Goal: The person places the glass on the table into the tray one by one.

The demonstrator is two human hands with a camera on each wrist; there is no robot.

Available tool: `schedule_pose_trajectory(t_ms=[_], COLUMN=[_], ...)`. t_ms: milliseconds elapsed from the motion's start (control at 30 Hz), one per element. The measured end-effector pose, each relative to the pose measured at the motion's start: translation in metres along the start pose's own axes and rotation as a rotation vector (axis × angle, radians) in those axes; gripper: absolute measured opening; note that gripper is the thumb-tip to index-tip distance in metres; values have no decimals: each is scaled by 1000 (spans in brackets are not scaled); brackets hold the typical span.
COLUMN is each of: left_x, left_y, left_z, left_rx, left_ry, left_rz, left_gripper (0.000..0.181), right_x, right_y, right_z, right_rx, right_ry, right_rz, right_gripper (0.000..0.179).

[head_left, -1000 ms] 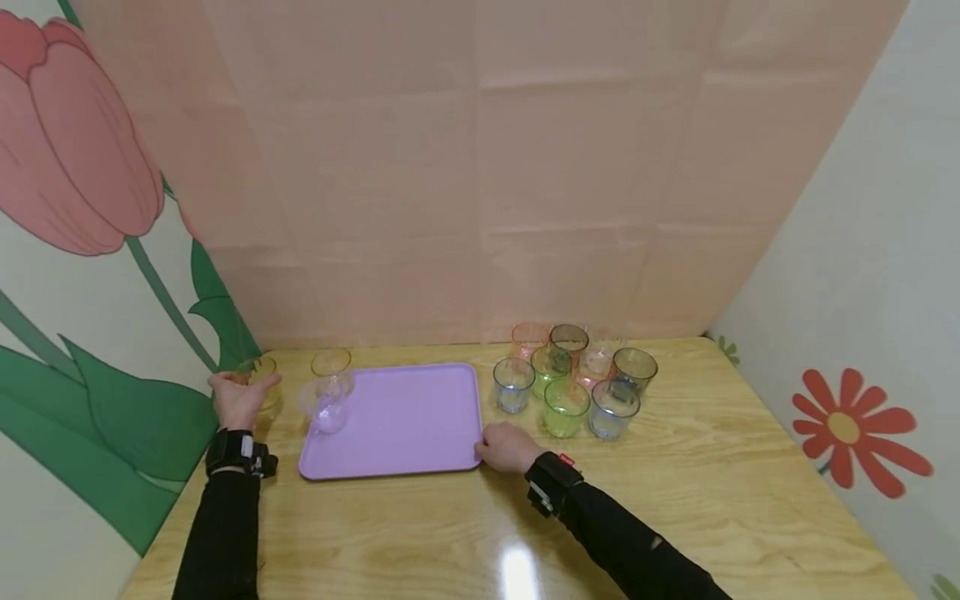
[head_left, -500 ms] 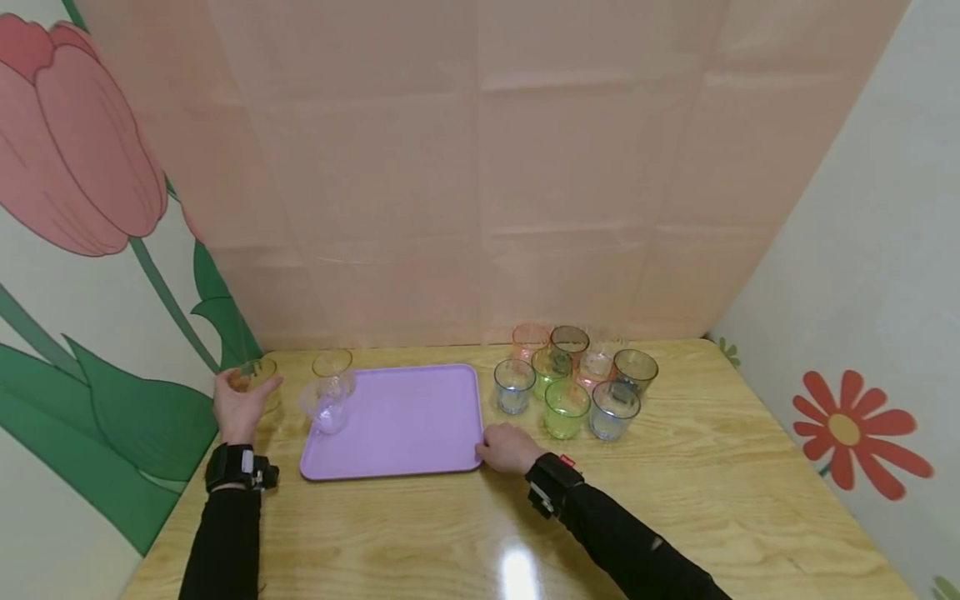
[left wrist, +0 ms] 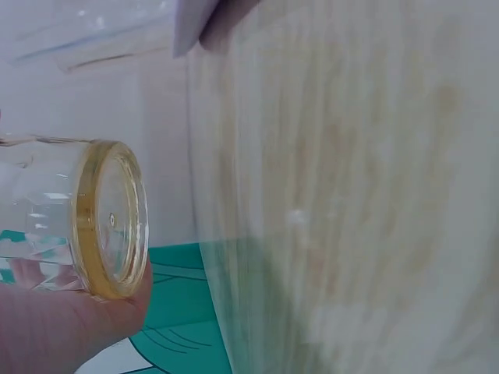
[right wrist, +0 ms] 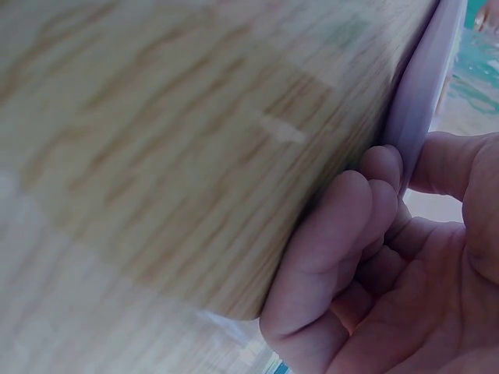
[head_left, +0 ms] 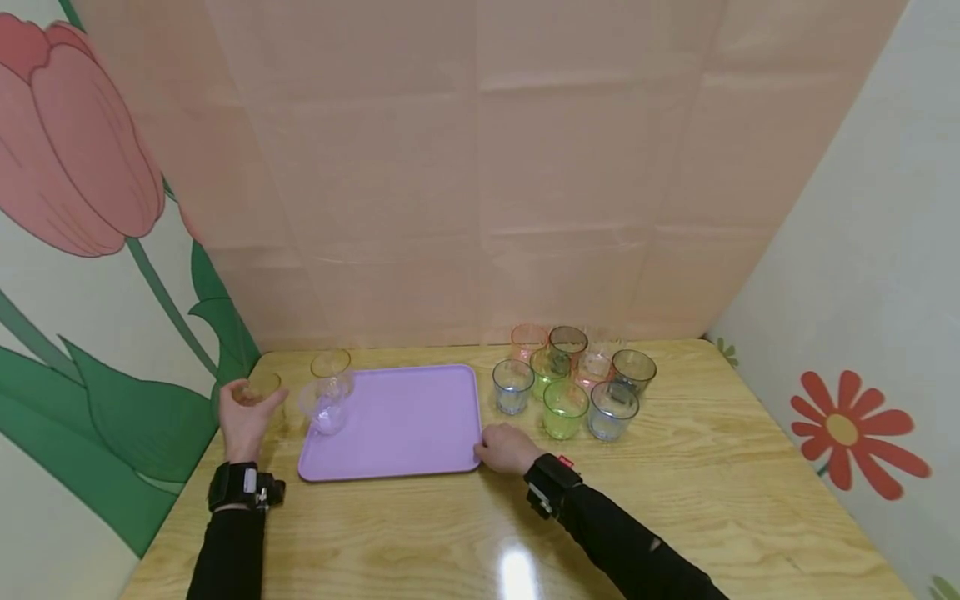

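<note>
My left hand (head_left: pixel 245 425) grips a clear glass with a yellow tint (head_left: pixel 267 385), left of the purple tray (head_left: pixel 412 417). In the left wrist view the yellow-tinted glass (left wrist: pixel 109 218) shows its round base, apart from the table. A colourless glass (head_left: pixel 327 415) stands on the tray's left side. Just behind it is another yellow-rimmed glass (head_left: pixel 331 363); whether it touches the tray I cannot tell. My right hand (head_left: pixel 512 450) pinches the tray's near right corner. In the right wrist view the thumb lies on one side of the tray's rim (right wrist: pixel 413 101) and curled fingers on the other.
Right of the tray stand several tinted glasses close together, among them a green glass (head_left: pixel 566 410), a blue glass (head_left: pixel 513 387) and a grey glass (head_left: pixel 634 368). A pinkish sheet (head_left: pixel 480 167) hangs behind the wooden table (head_left: pixel 712 500). Painted walls flank both sides.
My left hand has drawn back toward me and slightly right, bringing the yellow-tinted glass with it. The right hand and the tray stay where they were.
</note>
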State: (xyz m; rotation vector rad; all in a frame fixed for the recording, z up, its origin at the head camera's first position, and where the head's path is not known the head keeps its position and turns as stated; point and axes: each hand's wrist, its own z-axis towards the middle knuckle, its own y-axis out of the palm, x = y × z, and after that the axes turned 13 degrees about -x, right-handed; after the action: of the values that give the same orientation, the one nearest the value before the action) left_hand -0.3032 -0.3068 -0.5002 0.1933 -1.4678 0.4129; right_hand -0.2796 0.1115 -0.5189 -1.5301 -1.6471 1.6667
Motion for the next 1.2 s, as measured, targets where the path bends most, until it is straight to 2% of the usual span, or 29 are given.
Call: schedule_pose_trajectory(t_ms=[133, 300, 500, 700, 867, 1000, 1200], left_x=[-1, 0, 2, 4, 4, 8, 15], left_y=[1, 1, 2, 6, 6, 5, 4], left_z=[-6, -14, -23, -29, -33, -36, -38], left_rx=[-12, -24, -32, -75, -102, -107, -95], left_ry=[13, 5, 2, 15, 25, 58, 168], left_rz=[-85, -168, -168, -164, -169, -216, -263], left_gripper=[58, 59, 66, 71, 67, 61, 46], right_x=[-1, -1, -3, -3, -2, -2, -1], right_y=[0, 2, 2, -1, 0, 1, 1], right_z=[-3, -3, -3, -3, -2, -1, -1], right_rx=[3, 2, 3, 11, 8, -1, -6], right_ry=[-15, -1, 12, 14, 13, 14, 31], right_rz=[-4, 8, 7, 3, 0, 9, 30], right_gripper=[34, 34, 34, 33, 33, 33, 31])
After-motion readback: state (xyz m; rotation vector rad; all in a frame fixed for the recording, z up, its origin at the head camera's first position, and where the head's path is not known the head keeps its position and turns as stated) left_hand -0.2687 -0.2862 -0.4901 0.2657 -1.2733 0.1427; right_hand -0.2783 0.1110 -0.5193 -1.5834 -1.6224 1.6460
